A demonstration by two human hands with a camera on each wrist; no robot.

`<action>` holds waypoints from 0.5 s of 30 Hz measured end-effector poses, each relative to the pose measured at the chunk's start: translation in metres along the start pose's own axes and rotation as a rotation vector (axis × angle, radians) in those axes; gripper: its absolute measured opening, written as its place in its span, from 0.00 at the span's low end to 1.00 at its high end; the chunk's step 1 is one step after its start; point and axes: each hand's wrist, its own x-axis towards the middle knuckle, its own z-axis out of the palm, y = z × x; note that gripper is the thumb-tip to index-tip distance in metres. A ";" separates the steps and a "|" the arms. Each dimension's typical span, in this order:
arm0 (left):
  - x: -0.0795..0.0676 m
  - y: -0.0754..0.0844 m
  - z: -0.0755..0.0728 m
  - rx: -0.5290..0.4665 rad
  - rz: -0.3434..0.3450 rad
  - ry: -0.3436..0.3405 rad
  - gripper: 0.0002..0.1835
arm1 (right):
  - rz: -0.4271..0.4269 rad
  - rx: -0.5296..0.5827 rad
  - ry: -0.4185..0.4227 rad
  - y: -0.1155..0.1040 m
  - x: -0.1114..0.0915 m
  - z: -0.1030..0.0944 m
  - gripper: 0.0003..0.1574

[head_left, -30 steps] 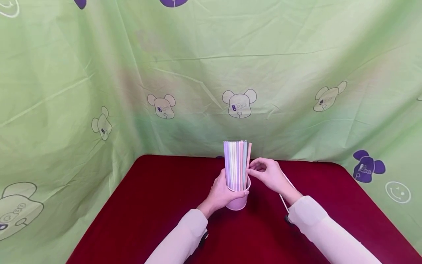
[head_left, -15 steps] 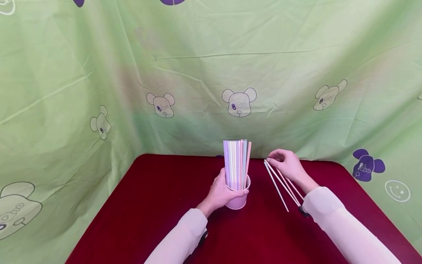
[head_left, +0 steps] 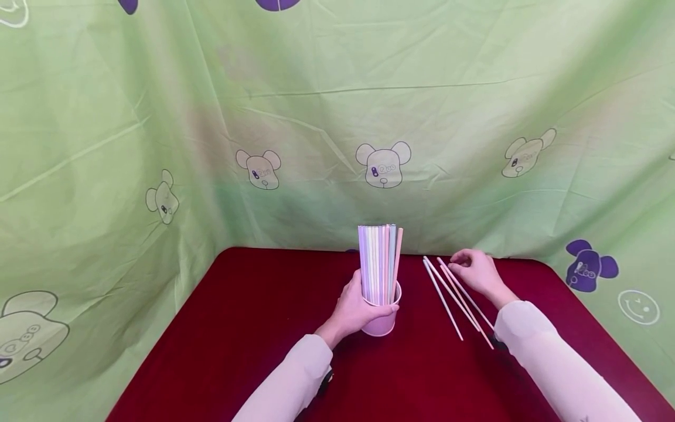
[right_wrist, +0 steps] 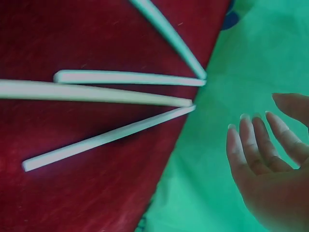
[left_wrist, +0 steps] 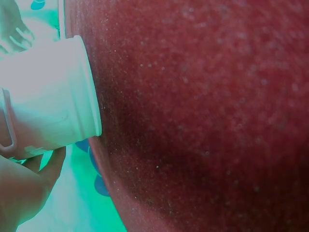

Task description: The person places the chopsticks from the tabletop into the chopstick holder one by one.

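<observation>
My left hand (head_left: 354, 305) grips a pale pink bucket-like cup (head_left: 378, 326), thumb across its front near the rim. Upright in the cup stands a bundle of paper straws (head_left: 375, 264) in lilac, white, pink and blue-grey; a pink straw (head_left: 398, 258) leans at its right side. The left wrist view has the cup (left_wrist: 53, 96) sideways, its base close to the red cloth. My right hand (head_left: 477, 272) hovers by the far ends of several loose straws (head_left: 444, 300) on the table. In the right wrist view this hand (right_wrist: 270, 164) has loosely bent fingers and holds nothing.
A dark red cloth covers the table (head_left: 253, 328). Its far edge runs close to a green curtain (head_left: 316, 193) printed with bear heads, which also hangs along the left side. The loose straws fan out right of the cup, their far ends near that edge.
My right hand has moved from the straws in the cup rightward, over the loose straws, to their right end. More of the loose straws show now. The left hand and cup have stayed put.
</observation>
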 end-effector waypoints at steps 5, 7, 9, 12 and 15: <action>0.000 0.001 0.000 -0.006 0.017 -0.001 0.49 | 0.014 -0.025 -0.020 0.018 -0.003 0.005 0.12; 0.000 0.002 -0.001 -0.008 0.024 0.003 0.49 | 0.020 -0.029 -0.037 0.023 -0.004 0.007 0.14; -0.001 0.003 -0.001 -0.008 0.027 0.006 0.49 | 0.028 -0.037 -0.063 0.028 -0.006 0.009 0.15; -0.001 0.004 -0.001 -0.006 0.025 0.009 0.49 | 0.043 -0.054 -0.102 0.034 -0.008 0.012 0.17; -0.002 0.004 -0.002 -0.006 0.021 0.009 0.49 | 0.065 -0.078 -0.132 0.040 -0.011 0.014 0.18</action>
